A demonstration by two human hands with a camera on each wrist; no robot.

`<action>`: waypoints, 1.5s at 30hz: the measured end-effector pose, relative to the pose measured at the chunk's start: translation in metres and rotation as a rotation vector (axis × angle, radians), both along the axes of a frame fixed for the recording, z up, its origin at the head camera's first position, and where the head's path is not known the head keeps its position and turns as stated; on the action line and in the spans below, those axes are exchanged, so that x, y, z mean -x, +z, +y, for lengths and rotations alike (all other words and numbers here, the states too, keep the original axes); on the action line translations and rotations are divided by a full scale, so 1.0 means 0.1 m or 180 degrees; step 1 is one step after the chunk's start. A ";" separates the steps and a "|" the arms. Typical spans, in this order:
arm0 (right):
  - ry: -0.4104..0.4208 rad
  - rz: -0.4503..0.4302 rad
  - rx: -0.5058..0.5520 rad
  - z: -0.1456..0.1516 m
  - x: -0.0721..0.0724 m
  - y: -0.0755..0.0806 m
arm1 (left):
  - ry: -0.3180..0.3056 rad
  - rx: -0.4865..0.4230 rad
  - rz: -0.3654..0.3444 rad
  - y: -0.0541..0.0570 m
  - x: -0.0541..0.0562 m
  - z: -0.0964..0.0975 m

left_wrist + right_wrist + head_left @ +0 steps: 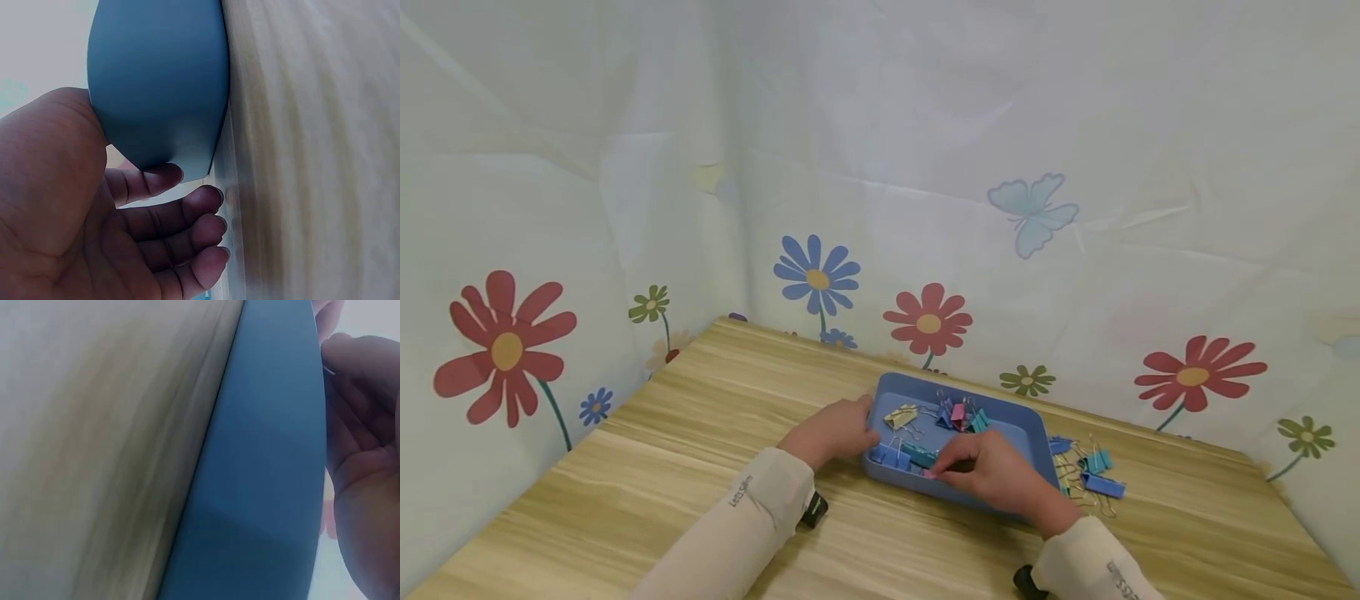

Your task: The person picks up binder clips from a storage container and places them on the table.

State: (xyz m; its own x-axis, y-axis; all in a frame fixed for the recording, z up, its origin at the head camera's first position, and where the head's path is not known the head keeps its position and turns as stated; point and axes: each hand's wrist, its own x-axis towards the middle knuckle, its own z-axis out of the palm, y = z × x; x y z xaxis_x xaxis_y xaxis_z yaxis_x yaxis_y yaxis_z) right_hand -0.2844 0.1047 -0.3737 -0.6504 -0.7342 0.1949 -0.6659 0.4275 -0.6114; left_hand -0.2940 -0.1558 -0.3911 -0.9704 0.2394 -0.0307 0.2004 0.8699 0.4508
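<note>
A blue tray (pixel 1024 439) holds several binder clips. My left hand (pixel 841 429) grips its left end, with the index finger (pixel 164 179) against the outer wall and the thumb out of sight behind the tray in the left wrist view. Over the tray's front side, my right hand (pixel 1000 475) pinches a pink binder clip (pixel 928 474) low by the front wall. Left of that clip sit blue binder clips (pixel 891 455) and a teal binder clip (pixel 919 453) in a row. In the right wrist view the tray wall hides the fingertips and the clip.
Farther back in the tray lie a yellow binder clip (pixel 901 416), a pink one (pixel 958 416) and a teal one (pixel 978 421). Outside, right of the tray, is a loose pile with a blue binder clip (pixel 1103 485). A flowered sheet (pixel 880 208) hangs behind the wooden table (pixel 700 417).
</note>
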 end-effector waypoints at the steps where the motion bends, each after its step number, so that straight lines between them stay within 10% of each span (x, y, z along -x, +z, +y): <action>1: 0.0012 0.0057 -0.0009 -0.01 -0.01 0.00 | 0.0006 -0.0005 -0.0006 0.00 0.00 0.00; 45: -0.0608 0.0600 -0.0127 0.16 -0.11 0.17 | 0.0021 -0.0009 -0.0024 0.01 0.00 -0.01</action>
State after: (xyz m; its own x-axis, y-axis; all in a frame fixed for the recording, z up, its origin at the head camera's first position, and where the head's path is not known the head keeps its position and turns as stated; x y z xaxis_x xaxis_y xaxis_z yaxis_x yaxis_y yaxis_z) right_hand -0.2737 0.1211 -0.3569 -0.7328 -0.6113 0.2990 -0.6714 0.5776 -0.4644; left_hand -0.2936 -0.1565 -0.3899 -0.9717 0.2333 -0.0373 0.1914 0.8699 0.4546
